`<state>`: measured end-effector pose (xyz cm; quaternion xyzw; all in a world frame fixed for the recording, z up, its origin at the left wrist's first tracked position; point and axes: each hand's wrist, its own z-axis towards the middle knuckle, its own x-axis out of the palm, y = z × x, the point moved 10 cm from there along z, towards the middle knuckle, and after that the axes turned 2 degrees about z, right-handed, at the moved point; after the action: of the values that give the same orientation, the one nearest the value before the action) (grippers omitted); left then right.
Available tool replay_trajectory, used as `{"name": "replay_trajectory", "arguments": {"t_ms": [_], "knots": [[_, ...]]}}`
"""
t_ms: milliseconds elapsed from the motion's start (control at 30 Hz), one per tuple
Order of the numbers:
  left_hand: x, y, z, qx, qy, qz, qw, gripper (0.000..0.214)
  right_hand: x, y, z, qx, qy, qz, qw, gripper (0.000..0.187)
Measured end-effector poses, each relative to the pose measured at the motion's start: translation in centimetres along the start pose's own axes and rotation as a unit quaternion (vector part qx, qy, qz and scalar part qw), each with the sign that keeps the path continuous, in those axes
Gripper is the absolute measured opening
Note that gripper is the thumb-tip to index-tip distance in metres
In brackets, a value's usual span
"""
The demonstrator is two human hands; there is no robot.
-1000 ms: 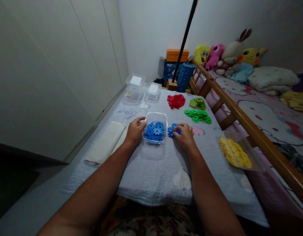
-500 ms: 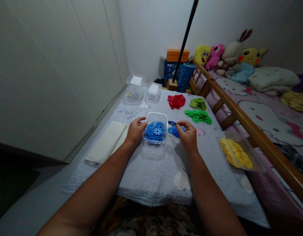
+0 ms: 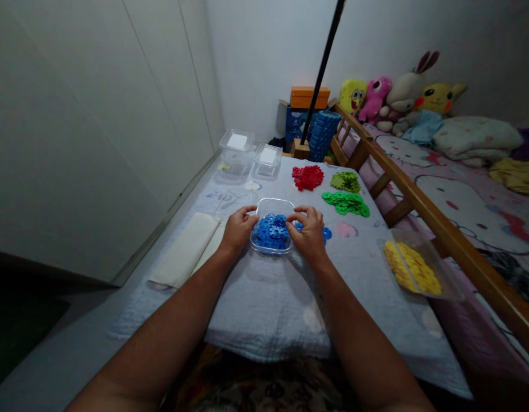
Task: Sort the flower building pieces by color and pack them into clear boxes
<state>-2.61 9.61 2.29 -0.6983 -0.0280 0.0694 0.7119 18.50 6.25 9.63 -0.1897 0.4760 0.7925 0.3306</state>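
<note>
A clear plastic container (image 3: 273, 250) stands on the cloth-covered table, holding a heap of blue snowflake discs (image 3: 269, 233). My left hand (image 3: 239, 230) is closed on the container's left rim, thumb and fingers gripping the edge. Over the right rim, my right hand (image 3: 308, 233) pinches a blue snowflake disc (image 3: 282, 220) above the heap; its fingers partly cover the piece. More loose blue discs (image 3: 327, 233) lie on the cloth just beyond the right hand, mostly hidden by it.
Red (image 3: 308, 178), olive-green (image 3: 346, 181) and bright green discs (image 3: 346, 203) lie in piles toward the back right. A clear container of yellow discs (image 3: 413, 269) sits by the wooden bed rail (image 3: 413, 206). Two clear containers (image 3: 236, 166) (image 3: 267, 166) stand behind; folded cream cloth (image 3: 185, 249) lies left.
My right hand has moved left from the loose blue discs to the container's right rim, carrying a blue disc. Fewer loose discs show beside it. My left hand keeps its grip.
</note>
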Motion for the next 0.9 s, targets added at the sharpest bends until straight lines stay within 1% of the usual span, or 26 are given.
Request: {"name": "replay_trajectory", "arguments": {"t_ms": [267, 400, 467, 533, 700, 800, 900], "knots": [[0.3, -0.3, -0.3, -0.01, 0.007, -0.001, 1.0, 0.054, 1.7, -0.8, -0.2, 0.028, 0.054, -0.002, 0.998, 0.01], [0.3, -0.1, -0.3, -0.012, 0.01, -0.004, 1.0, 0.055, 1.9, -1.2, -0.1, 0.016, 0.066, 0.014, 0.998, 0.014], [0.2, -0.2, -0.3, -0.014, 0.006, -0.004, 1.0, 0.054, 1.4, -1.4, 0.0, 0.008, 0.052, 0.031, 0.998, 0.017], [0.2, -0.2, -0.3, -0.015, 0.005, -0.006, 1.0, 0.053, 0.4, -2.0, 0.2, 0.01, 0.026, 0.049, 0.998, 0.019], [0.1, 0.2, -0.1, -0.012, 0.003, -0.008, 1.0, 0.053, -2.2, -3.8, 0.7, 0.039, -0.036, 0.077, 0.996, 0.018], [0.0, 0.4, 0.0, -0.009, 0.004, 0.0, 1.0, 0.053, -2.9, -4.9, 0.7, 0.061, -0.048, 0.076, 0.994, 0.018], [0.0, 0.5, 0.1, -0.002, 0.007, 0.009, 1.0, 0.052, -3.1, -6.0, 0.6, 0.085, -0.049, 0.063, 0.993, 0.02]]}}
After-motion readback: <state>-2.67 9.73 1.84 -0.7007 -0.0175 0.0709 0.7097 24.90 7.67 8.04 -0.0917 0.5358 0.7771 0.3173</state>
